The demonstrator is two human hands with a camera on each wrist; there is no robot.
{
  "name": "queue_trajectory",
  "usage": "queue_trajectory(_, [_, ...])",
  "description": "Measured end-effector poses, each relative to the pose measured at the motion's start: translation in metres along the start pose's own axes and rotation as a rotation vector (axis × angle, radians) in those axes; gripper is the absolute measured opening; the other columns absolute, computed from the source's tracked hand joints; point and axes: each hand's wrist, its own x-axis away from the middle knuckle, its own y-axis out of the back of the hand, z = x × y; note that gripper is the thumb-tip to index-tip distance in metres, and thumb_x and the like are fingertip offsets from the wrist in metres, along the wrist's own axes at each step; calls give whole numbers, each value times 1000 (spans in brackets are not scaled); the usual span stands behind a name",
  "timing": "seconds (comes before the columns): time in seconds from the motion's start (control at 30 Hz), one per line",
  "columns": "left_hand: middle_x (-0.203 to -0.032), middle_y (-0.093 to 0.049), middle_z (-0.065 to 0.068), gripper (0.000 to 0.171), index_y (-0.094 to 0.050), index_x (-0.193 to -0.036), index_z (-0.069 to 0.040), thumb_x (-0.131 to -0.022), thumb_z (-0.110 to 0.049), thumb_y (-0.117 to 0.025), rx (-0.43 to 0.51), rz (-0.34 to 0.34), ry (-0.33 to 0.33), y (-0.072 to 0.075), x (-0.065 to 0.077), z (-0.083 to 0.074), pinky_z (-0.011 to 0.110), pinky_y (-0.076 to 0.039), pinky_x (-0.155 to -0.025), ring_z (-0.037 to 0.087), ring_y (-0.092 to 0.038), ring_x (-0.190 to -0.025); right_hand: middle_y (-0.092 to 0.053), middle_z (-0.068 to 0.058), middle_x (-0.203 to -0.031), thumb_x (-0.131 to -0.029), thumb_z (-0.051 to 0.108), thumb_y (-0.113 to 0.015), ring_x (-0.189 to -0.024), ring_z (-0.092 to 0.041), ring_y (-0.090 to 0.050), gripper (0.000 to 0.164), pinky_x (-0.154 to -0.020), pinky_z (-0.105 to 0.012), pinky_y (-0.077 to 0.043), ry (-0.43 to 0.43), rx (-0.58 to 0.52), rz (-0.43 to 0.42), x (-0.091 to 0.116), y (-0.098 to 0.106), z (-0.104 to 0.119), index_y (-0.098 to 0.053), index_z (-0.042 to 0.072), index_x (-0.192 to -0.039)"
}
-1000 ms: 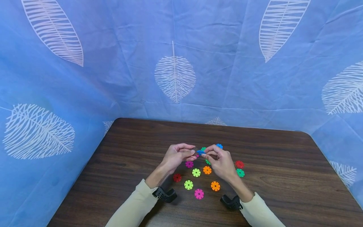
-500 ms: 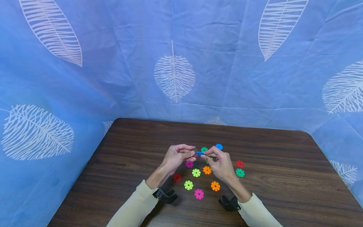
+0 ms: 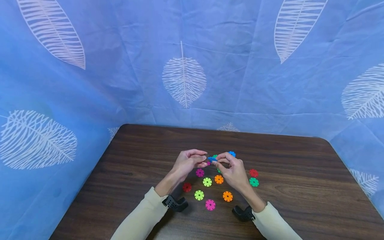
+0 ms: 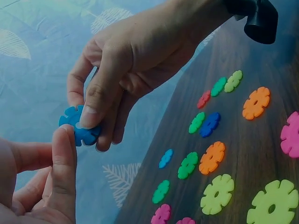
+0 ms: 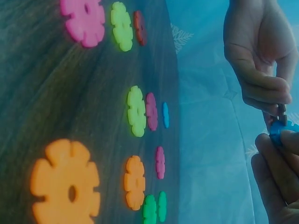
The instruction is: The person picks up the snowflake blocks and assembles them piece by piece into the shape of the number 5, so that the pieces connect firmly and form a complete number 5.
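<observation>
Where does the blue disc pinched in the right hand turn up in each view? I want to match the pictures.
Head: the blue disc is below mid-height, slightly right of centre, at the right hand's fingertips.
Left wrist: blue disc towards the left, just below mid-height.
Right wrist: blue disc near the right edge, below mid-height.
Shared landmark: two orange discs on the table.

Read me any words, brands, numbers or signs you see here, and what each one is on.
None can be read.
Flower-shaped discs: no visible lettering.
Blue cloth backdrop: leaf drawings, no text.
Table: wood grain only.
Black wrist mounts: any marking is too small to read.
</observation>
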Motion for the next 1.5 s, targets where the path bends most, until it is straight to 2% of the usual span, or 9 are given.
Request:
queue_trajectory(0.17, [-98,-75,15,27,-66,-120,3,-95,-7,-65,3,-6,12,2,1,-3,34,-58,-83,12,-73,-77,-76,-7,-84,-86,-2,-74,-49,-18,-55,16,-38,-19,-26,-23,8,-5,-1,-2,2,-64,7,-94])
queue_trajectory(0.33, [-102,-73,22,28,-66,-121,3,-95,-7,-64,-16,2,-4,4,1,-3,32,-59,-77,13,-72,-74,-75,-14,-86,-85,-8,-72,-45,-14,-48,15,-38,-21,-26,-59,8,-13,0,-5,3,-65,0,-96])
queue_trajectory(0.5, [-104,-71,25,29,-66,-123,1,-96,-10,-64,-57,-14,-10,8,1,-1,32,-60,-72,13,-70,-74,-76,-11,-89,-87,-2,-72,-63,-16,-63,13,-43,-23,-34,-108,4,8,1,-9,3,-67,3,-98])
queue_trajectory(0.6, [-102,-72,21,30,-65,-124,2,-96,-10,-63,-68,-27,-8,11,1,2,30,-60,-72,14,-70,-76,-76,-6,-92,-88,4,-73,-83,-21,-71,13,-55,-24,-49,-117,-18,28,3,-10,1,-68,7,-100])
queue_trajectory(0.77, [-103,-73,11,29,-66,-124,0,-97,-8,-62,-102,-48,-13,19,1,6,33,-59,-79,14,-71,-82,-75,0,-97,-89,9,-73,-90,-15,-72,15,-77,-33,-58,-111,-52,54,4,-11,0,-68,13,-103])
queue_trajectory(0.97, [-104,-72,11,30,-65,-123,1,-94,-8,-65,-120,-88,-18,30,2,11,43,-56,-88,19,-71,-89,-73,3,-97,-91,14,-72,-91,-12,-70,13,-79,-38,-58,-179,-88,90,6,-15,-2,-68,15,-103])
queue_trajectory(1.2, [-102,-73,11,26,-65,-114,7,-93,-9,-67,-62,-154,-2,46,2,17,42,-56,-89,29,-70,-98,-72,-4,-97,-93,16,-71,-91,-25,-70,13,-83,-34,-57,-334,-138,178,5,-19,-7,-68,10,-104])
queue_trajectory(1.33, [-99,-70,6,25,-65,-112,8,-96,-11,-64,-28,-140,-4,53,2,19,43,-55,-91,21,-68,-90,-71,-10,-99,-93,12,-69,-90,-27,-69,15,-78,-30,-56,-418,-156,273,3,-22,-12,-66,4,-106])
queue_trajectory(1.5, [-102,-64,6,25,-62,-114,5,-101,-16,-57,-65,-85,31,60,4,25,42,-55,-91,15,-63,-90,-71,-9,-97,-92,13,-70,-79,-21,-66,19,-68,-26,-53,-445,-107,354,-1,-27,-18,-67,2,-108])
